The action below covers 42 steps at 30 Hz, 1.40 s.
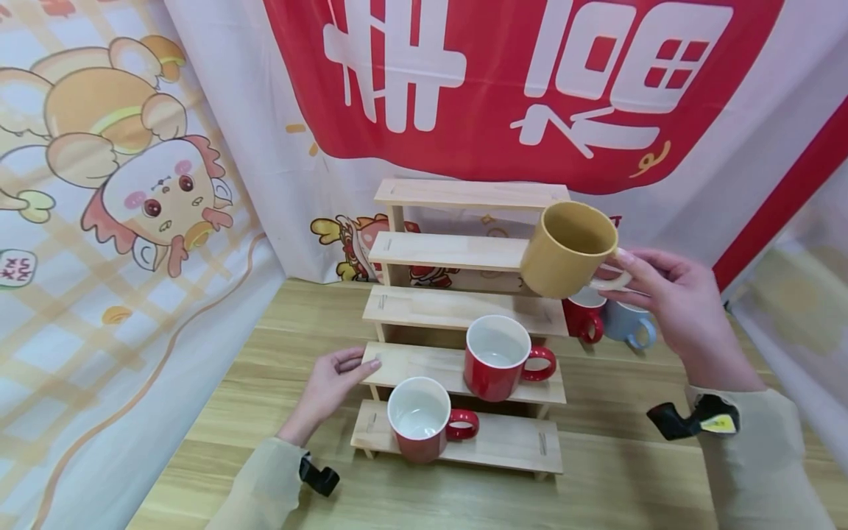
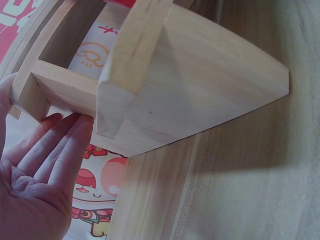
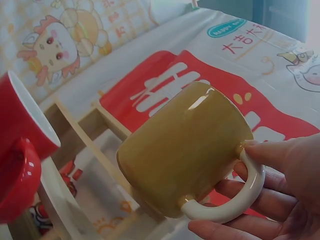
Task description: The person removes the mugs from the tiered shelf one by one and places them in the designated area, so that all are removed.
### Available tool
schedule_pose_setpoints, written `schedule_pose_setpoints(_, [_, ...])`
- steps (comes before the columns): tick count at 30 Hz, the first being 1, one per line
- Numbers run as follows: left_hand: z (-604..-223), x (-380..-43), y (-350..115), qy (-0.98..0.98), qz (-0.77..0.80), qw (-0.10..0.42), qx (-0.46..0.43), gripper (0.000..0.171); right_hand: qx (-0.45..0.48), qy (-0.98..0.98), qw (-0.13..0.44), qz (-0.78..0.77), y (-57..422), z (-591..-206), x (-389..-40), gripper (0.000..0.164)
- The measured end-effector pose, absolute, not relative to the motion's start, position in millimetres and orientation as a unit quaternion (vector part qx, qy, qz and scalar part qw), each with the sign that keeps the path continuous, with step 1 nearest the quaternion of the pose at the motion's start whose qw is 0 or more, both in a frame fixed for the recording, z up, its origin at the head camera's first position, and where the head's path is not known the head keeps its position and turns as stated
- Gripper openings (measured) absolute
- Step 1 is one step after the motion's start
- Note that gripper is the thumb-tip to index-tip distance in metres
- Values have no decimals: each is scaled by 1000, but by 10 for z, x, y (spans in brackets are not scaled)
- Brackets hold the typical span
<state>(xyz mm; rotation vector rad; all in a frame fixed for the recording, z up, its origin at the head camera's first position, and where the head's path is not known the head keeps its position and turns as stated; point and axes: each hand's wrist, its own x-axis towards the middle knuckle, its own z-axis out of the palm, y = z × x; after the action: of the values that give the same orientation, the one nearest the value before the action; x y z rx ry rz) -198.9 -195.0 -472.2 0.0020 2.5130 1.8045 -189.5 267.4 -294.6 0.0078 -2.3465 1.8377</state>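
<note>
My right hand [image 1: 669, 294] holds a mustard-yellow mug [image 1: 568, 250] by its white handle [image 3: 227, 207], raised in front of the upper steps at their right end. At the left end of a stepped wooden shelf [image 1: 424, 302], my left hand [image 1: 331, 383] pinches the second step from the bottom; in the left wrist view the fingers [image 2: 65, 145] lie under the board. On that step stands a red mug [image 1: 497, 361] with a white inside. Another red mug [image 1: 420, 419] is on the lowest step. Both red handles point right.
Behind the shelf's right side, a red mug [image 1: 583, 313] and a light blue mug [image 1: 628, 322] stand on the wooden table [image 1: 252, 412]. A printed cloth [image 1: 278, 191] hangs close behind and on the left.
</note>
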Motion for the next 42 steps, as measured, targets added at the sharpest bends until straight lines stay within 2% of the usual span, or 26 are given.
schedule_pose_setpoints(8, [-4723, -1974, -1956, 805, 594, 21, 6, 59, -2, -734, 84, 674, 3023, -2991, -1766, 53])
schedule_pose_setpoints(18, [-4746, -1972, -1963, 805, 592, 23, 1, 63, -33, -710, 117, 693, 3392, -3128, -1622, 46])
schedule_pose_setpoints(25, [-4741, -1960, -1963, 805, 592, 25, -2, 64, -10, -675, 147, 723, 3637, -3304, -1528, 28])
schedule_pose_setpoints(36, [-4744, -1965, -1961, 806, 592, 26, -5, 66, 23, -605, 165, 779, 3998, -3628, -1495, 18])
schedule_pose_setpoints(42, [-4742, -1964, -1962, 805, 592, 25, -3, 65, -5, -600, 170, 782, 4145, -3779, -1511, 16])
